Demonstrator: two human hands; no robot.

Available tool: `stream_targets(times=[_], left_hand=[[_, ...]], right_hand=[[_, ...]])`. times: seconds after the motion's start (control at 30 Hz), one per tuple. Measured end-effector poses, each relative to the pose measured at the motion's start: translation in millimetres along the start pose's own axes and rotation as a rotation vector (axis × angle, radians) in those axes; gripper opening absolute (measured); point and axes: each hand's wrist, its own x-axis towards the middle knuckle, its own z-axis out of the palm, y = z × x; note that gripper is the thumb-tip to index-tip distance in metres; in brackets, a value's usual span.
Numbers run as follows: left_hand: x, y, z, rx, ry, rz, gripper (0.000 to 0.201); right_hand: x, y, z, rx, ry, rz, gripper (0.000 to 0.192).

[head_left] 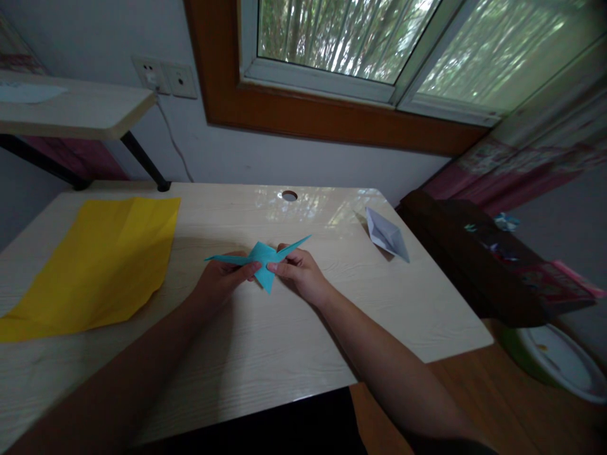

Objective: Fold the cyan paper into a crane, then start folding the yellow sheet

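A folded piece of turquoise paper (263, 254) is held between my two hands above the middle of the table. Two narrow points stretch out to the left and right, and a wider flap points down toward me. My left hand (222, 277) pinches its left side, thumb on the near face. On the right side, my right hand (300, 270) pinches it the same way, thumb on top. Both hands' other fingers are mostly hidden behind the paper.
A large yellow sheet (102, 265) lies on the table (284, 347) at left. At the far right sits a white folded paper boat (386, 232). A round hole (289, 196) is near the back edge. A raised shelf (90, 114) stands back left.
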Motion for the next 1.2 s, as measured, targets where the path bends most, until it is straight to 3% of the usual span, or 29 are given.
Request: stream_targets(times=[0.17, 0.3, 0.47, 0.6, 0.9, 1.1, 1.2], left_hand=[[-0.7, -2.0, -2.3, 0.041, -0.036, 0.017, 0.034], [0.2, 5.3, -1.9, -0.019, -0.045, 0.016, 0.036], [1.3, 7.2, -0.1, -0.116, -0.109, -0.01, 0.038], [1.7, 0.6, 0.5, -0.163, -0.122, -0.028, 0.036], [4.3, -6.2, -3.6, -0.086, -0.024, -0.125, 0.04], [7.2, -8.5, -6.3, -0.088, 0.06, -0.119, 0.043], [6.6, -5.0, -5.5, -0.064, 0.053, -0.114, 0.043]], right_hand=[[-1.1, 0.4, -1.3, -0.002, -0.025, 0.011, 0.036], [-5.6, -2.5, -1.7, -0.158, -0.001, 0.012, 0.041], [-8.4, -1.2, -1.5, -0.178, -0.139, 0.036, 0.041], [-6.9, 5.7, -5.1, -0.175, -0.118, 0.071, 0.043], [-6.9, -2.4, -5.4, -0.19, -0.103, 0.028, 0.047], [-3.1, -0.1, -5.5, -0.061, -0.063, -0.082, 0.03], [0.1, 4.6, -4.6, -0.056, -0.014, -0.124, 0.042]])
